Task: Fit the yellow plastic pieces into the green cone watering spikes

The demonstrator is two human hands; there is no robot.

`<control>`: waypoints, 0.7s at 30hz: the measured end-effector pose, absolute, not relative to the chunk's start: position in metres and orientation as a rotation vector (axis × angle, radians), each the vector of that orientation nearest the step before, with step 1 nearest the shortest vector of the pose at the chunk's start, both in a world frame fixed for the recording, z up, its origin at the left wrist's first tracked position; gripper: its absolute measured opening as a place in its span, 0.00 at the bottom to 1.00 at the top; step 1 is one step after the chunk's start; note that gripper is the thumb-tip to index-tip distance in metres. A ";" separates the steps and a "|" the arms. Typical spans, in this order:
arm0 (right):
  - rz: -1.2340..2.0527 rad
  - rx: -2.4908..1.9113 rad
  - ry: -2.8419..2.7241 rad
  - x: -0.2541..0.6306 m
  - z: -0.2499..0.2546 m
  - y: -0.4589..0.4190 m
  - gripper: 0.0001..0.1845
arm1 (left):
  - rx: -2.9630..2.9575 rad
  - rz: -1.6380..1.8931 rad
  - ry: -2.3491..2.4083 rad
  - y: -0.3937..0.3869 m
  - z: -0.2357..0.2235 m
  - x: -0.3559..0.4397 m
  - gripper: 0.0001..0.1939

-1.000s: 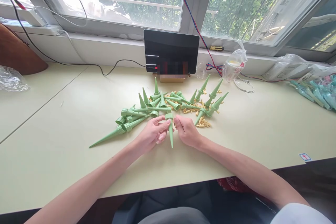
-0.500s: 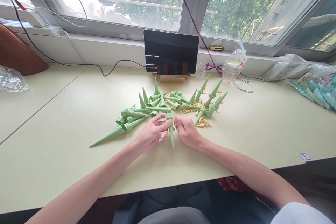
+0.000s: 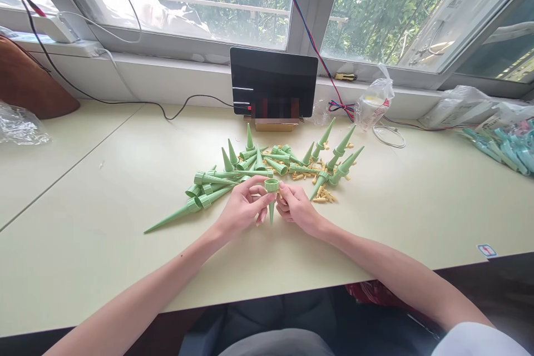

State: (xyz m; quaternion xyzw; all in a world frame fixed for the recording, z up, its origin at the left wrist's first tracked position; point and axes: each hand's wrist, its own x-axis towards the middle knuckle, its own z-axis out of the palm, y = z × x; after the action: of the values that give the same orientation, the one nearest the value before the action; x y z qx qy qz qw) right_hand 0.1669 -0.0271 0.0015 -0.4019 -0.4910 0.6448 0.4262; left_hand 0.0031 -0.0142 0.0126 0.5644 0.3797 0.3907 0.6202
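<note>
My left hand [image 3: 244,206] is closed around a green plastic watering spike [image 3: 271,185], thumb and fingers just below its collar. The spike points down, and its open round mouth tilts up towards me. At its right side, my right hand [image 3: 301,210] is closed in a pinch on a small yellow valve [image 3: 279,193], mostly hidden by the fingers, against the neck of the spike. Beyond my hands lies a heap of similar green spikes [image 3: 217,179]. Some spikes with yellow valves [image 3: 340,147] stand point-up at the right of the heap, near loose yellow valves [image 3: 324,196].
A dark tablet [image 3: 273,80] leans on a cardboard stand [image 3: 274,127] behind the heap, a black cable running left. Farther right are a cup in a plastic bag [image 3: 374,101], a coiled white cable [image 3: 389,137] and bagged turquoise pieces [image 3: 507,147]. A brown bag [image 3: 35,80] sits at far left.
The held spike has tipped so its open mouth now shows and its point looks shorter. My right hand has closed in against its side, with its lower fingers showing more.
</note>
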 end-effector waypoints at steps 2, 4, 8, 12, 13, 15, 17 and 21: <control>1.560 -1.008 -1.261 0.166 -0.001 -0.026 0.30 | 1.283 0.871 0.890 -0.014 0.011 0.002 0.21; 1.483 -1.017 -1.313 0.166 -0.005 -0.026 0.30 | 1.255 0.851 0.903 -0.014 0.010 0.002 0.21; 1.295 -1.076 -1.439 0.166 -0.012 -0.025 0.29 | 1.158 0.820 0.888 -0.014 0.007 0.002 0.21; 1.161 -1.130 -1.548 0.168 -0.013 -0.025 0.28 | 1.046 0.784 0.857 -0.013 0.008 0.002 0.23; 1.129 -1.139 -1.576 0.169 -0.013 -0.025 0.28 | 1.021 0.778 0.854 -0.013 0.009 0.003 0.23; 1.053 -1.149 -1.637 0.170 -0.010 -0.026 0.28 | 0.978 0.767 0.849 -0.013 0.012 0.003 0.22; 0.967 -1.149 -1.705 0.171 -0.007 -0.026 0.27 | 0.947 0.754 0.834 -0.013 0.014 0.003 0.21; 0.831 -1.140 -1.837 0.173 -0.005 -0.026 0.26 | 0.903 0.707 0.779 -0.012 0.015 0.002 0.17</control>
State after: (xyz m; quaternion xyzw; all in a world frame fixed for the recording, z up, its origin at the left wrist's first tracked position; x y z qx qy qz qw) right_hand 0.1733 -0.0263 -0.0046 -0.4509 -0.7264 0.3287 0.4013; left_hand 0.0016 -0.0120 0.0146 0.4164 0.3593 0.3257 0.7691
